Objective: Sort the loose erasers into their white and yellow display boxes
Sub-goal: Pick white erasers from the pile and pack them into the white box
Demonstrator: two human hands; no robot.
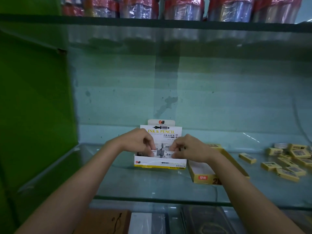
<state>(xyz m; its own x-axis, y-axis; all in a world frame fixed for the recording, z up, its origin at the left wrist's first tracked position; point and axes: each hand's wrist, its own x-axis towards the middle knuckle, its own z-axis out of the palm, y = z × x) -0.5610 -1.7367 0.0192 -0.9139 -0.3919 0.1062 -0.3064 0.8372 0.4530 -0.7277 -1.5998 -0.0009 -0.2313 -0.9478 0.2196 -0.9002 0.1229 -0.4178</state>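
Grey-and-white erasers [161, 151] — long axes left-right — are pinched by left hand [137, 141] and right hand [190, 148] inside the white box [160, 163]; the yellow box [205, 177] and loose yellow erasers [287, 159] lie to the right.

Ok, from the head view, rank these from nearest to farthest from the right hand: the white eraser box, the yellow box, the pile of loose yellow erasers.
1. White eraser box: the right hand is over it, fingers on the erasers inside.
2. Yellow box: just right of the white box, under the right wrist.
3. Pile of loose yellow erasers: far right on the glass shelf.
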